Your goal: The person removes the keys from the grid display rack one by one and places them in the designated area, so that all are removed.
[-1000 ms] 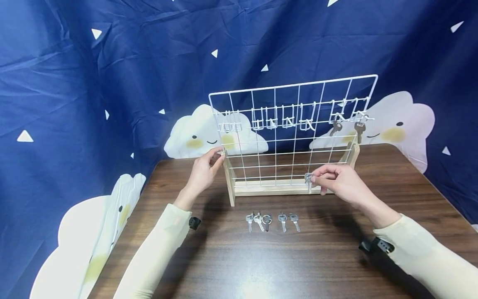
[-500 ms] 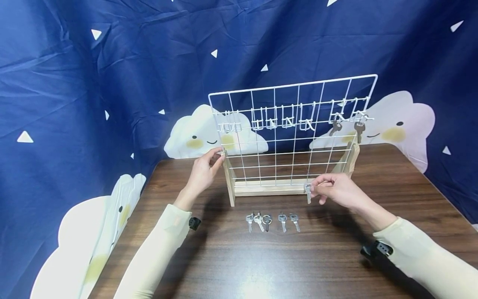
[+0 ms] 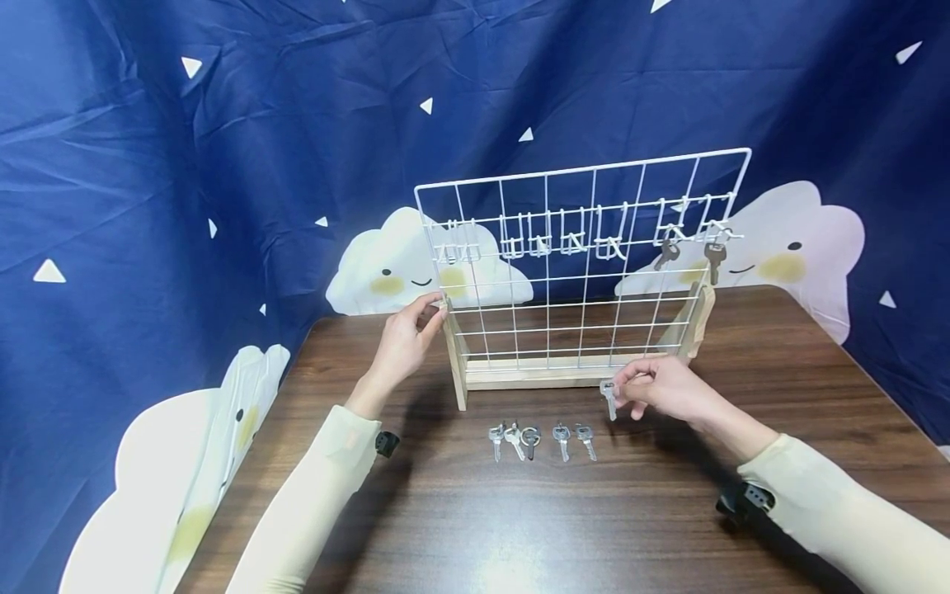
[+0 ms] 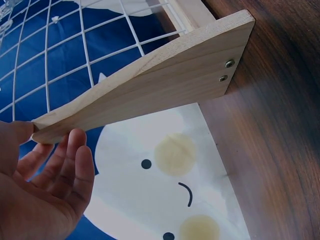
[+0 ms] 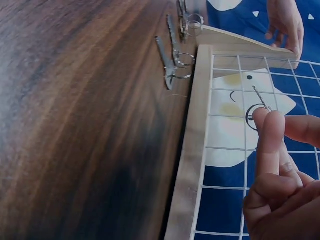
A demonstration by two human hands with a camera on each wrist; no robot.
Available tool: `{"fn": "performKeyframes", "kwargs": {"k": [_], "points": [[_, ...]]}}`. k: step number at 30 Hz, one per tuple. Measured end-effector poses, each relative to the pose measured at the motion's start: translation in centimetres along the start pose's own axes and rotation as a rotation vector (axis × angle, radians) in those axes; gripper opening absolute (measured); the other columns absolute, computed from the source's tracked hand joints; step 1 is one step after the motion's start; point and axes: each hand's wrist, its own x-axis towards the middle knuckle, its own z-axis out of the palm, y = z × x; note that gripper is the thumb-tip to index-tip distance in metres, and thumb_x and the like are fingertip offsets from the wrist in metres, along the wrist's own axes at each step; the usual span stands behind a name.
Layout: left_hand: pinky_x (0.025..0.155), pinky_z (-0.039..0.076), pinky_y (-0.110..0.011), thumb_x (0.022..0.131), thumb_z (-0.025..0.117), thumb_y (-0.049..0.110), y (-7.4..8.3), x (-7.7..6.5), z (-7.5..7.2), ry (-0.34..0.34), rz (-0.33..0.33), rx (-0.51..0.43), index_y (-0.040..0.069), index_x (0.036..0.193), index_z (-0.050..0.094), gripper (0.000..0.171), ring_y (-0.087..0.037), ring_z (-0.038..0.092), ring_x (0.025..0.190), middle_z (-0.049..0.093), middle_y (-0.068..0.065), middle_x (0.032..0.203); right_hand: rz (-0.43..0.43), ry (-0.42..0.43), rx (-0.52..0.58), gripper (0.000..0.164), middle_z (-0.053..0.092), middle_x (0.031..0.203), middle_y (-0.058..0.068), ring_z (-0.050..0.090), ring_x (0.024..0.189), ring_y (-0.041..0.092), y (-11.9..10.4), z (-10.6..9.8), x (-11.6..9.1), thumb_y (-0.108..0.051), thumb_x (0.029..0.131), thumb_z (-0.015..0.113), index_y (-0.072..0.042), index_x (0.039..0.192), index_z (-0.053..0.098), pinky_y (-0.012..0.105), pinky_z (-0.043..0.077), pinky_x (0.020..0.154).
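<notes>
My left hand pinches the upper end of the rack's wooden side piece, thumb on one side and fingertips on the other. A silver key with a ring is pinched between the thumb and fingers of my right hand, held just in front of the rack's wooden base bar. Above them stands the white wire grid, with several white hooks along its upper part. Two keys hang at its right end, a dark key and another key beside it.
Several silver keys lie in a row on the dark wooden table before the rack: a left group of keys and a right pair of keys. A blue curtain with cloud prints hangs behind the table.
My right hand has come down with the key, from in front of the grid's lower wires to a little below the base bar. My left hand has stayed on the side piece.
</notes>
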Motion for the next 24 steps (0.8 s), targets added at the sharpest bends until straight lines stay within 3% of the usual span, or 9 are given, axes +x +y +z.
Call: {"fn": "performKeyframes", "kwargs": {"k": [24], "points": [[0.082, 0.059, -0.040, 0.103, 0.055, 0.034, 0.1, 0.1, 0.0, 0.002, -0.020, 0.003, 0.014, 0.138, 0.058, 0.041, -0.023, 0.072, 0.091, 0.074, -0.009, 0.108, 0.072, -0.158, -0.020, 0.018, 0.072, 0.078, 0.011, 0.064, 0.058, 0.014, 2.9, 1.5, 0.5, -0.001, 0.086, 0.062, 0.012, 0.099, 0.063, 0.030, 0.058, 0.057]]}}
